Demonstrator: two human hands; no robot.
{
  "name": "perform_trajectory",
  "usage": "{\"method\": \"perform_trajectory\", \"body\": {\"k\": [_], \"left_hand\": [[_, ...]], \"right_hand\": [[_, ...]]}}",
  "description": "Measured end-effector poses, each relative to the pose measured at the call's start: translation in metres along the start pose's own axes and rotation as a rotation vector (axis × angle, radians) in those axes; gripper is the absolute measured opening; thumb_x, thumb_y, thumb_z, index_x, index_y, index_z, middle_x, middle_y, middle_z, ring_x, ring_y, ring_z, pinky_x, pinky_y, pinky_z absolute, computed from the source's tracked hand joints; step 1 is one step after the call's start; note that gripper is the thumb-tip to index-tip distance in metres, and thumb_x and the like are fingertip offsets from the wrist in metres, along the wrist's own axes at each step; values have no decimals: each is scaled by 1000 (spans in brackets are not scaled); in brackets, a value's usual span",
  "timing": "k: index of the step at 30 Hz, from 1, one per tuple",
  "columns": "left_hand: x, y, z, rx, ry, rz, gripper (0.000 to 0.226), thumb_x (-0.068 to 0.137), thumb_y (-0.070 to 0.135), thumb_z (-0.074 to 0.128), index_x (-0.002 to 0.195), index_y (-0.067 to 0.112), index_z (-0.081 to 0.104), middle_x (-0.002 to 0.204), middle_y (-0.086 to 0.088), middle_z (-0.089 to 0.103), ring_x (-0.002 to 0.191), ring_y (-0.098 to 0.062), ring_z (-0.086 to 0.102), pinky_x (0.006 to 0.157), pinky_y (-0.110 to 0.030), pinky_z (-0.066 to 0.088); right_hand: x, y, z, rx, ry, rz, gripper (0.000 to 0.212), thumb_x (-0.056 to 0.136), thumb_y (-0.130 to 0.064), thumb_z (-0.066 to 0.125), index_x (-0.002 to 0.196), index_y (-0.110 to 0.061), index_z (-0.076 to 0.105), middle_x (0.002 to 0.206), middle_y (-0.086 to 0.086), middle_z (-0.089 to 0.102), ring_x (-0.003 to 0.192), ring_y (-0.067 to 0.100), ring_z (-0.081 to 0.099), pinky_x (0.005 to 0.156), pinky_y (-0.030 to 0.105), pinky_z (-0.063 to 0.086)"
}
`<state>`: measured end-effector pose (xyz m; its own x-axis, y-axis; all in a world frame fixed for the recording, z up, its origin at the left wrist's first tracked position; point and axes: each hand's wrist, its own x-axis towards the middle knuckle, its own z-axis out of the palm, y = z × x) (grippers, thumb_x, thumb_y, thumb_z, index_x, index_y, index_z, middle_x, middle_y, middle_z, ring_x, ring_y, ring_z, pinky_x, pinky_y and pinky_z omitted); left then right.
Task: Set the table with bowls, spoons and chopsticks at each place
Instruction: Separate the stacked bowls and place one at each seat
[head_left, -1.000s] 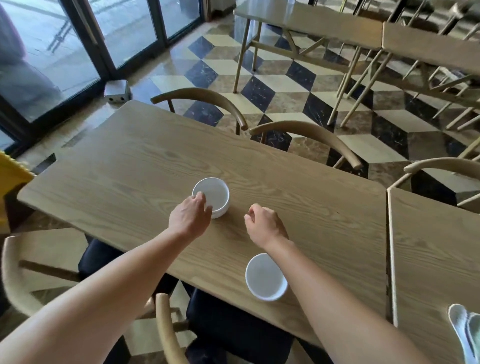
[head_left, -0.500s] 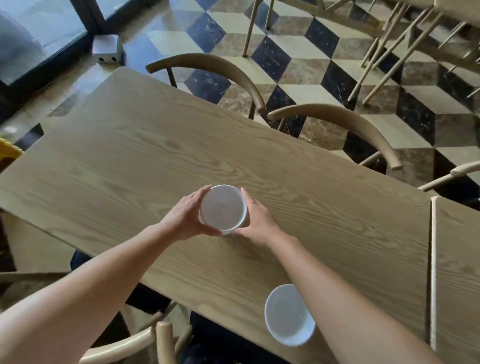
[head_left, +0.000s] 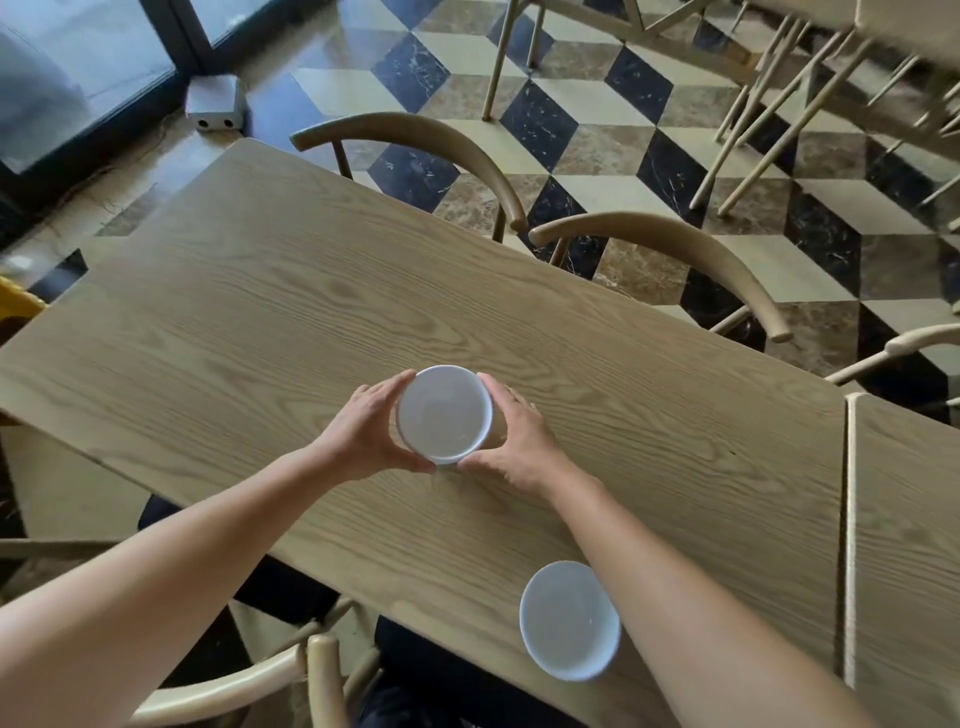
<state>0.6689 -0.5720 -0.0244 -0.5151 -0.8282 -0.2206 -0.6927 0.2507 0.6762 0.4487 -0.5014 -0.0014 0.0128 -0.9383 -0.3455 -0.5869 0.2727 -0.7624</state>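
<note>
Wood tabletop (head_left: 260, 322) runs from lower right to upper left of the frame. There's a big bare stretch left of and beyond your hands. More bare wood lies to the right, up to the seam with a second table (head_left: 914, 519) at the right edge. Two curved chair backs sit just beside the far edge: one (head_left: 415, 132) top centre, the other (head_left: 670, 241) right of centre. The near edge cuts diagonally under your forearms, with a pale chair back (head_left: 228, 691) below it at lower left. Checkered floor (head_left: 597, 171) shows past the far edge, with a small metal box (head_left: 214, 101) on it at upper left, near the table corner.

White bowl (head_left: 444, 413) is centre frame, mid tabletop, well in from both long edges. Your left hand (head_left: 358, 439) cups its left side and your right hand (head_left: 522, 447) its right side. Left fingers (head_left: 384, 387) curl round the far-left rim, thumb at the near rim. Right fingers (head_left: 504, 392) curl round the far-right wall, thumb close to the left thumb at the near side. Both hands touch the bowl. Cannot tell if its base is on the wood or just off it.

Second bowl (head_left: 570, 621) is lower centre-right, close to the near edge, rim just beside your right forearm, well apart from both hands.
</note>
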Motion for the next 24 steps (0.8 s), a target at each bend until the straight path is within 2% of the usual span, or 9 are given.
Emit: {"method": "perform_trajectory", "body": {"k": [2,4,5,7,10,13,18,20,24], "left_hand": [[-7,17,-7,-111,1,0,112,43,36,99,140,28,44,111,12,62,96,-18,66,82,-29,52],[-12,37,-14,-233,-36,-6,109,46,25,100,140,31,45,114,13,64,95,-15,71,81,-34,59],[-14,49,-15,-294,-57,-4,108,47,22,100,140,31,45,120,10,64,97,-16,72,84,-39,59],[-15,75,-14,-499,-105,-1,105,47,19,98,139,28,48,129,3,61,100,-25,72,86,-46,59],[-11,112,0,-759,-168,21,99,51,6,94,138,24,50,131,-3,58,102,-27,70,86,-44,58],[-2,143,22,-917,-238,16,96,62,-13,85,141,24,46,133,0,55,102,-26,69,92,-45,56],[22,180,60,-980,-337,10,88,64,0,80,139,27,43,134,-7,53,118,-23,60,93,-39,57],[35,189,70,-1080,-385,-103,74,70,9,71,136,31,44,136,-6,50,124,-24,56,92,-43,58],[64,197,88,-1056,-398,-253,57,73,27,56,128,37,48,125,-2,54,110,-24,60,79,-39,60]], "right_hand": [[-12,-3,-10,115,-19,8,112,62,-21,92,153,-35,29,148,-7,41,120,1,53,98,11,40],[-25,-4,-23,245,-43,12,110,63,-12,91,152,-33,30,142,-14,45,109,-18,54,88,0,40],[-32,-3,-32,297,-53,21,109,64,-8,90,153,-30,31,144,-14,45,115,-18,52,96,4,40],[-46,1,-48,463,-78,34,99,70,2,85,151,-24,34,148,-5,46,130,1,50,111,26,41],[-67,6,-71,912,-33,126,80,82,5,71,150,-20,38,145,6,50,129,24,56,99,45,53],[-82,14,-89,1063,120,144,51,93,-10,63,141,-21,50,136,11,61,118,32,64,87,49,58],[-89,31,-98,1018,432,229,23,104,-21,47,117,-35,60,125,5,60,104,25,66,62,37,61],[-86,40,-102,1010,503,275,26,106,-21,41,122,-34,56,128,4,58,108,24,62,65,39,62],[-71,57,-105,952,577,357,30,107,-22,37,133,-29,50,131,5,55,110,25,61,70,41,62]]}}
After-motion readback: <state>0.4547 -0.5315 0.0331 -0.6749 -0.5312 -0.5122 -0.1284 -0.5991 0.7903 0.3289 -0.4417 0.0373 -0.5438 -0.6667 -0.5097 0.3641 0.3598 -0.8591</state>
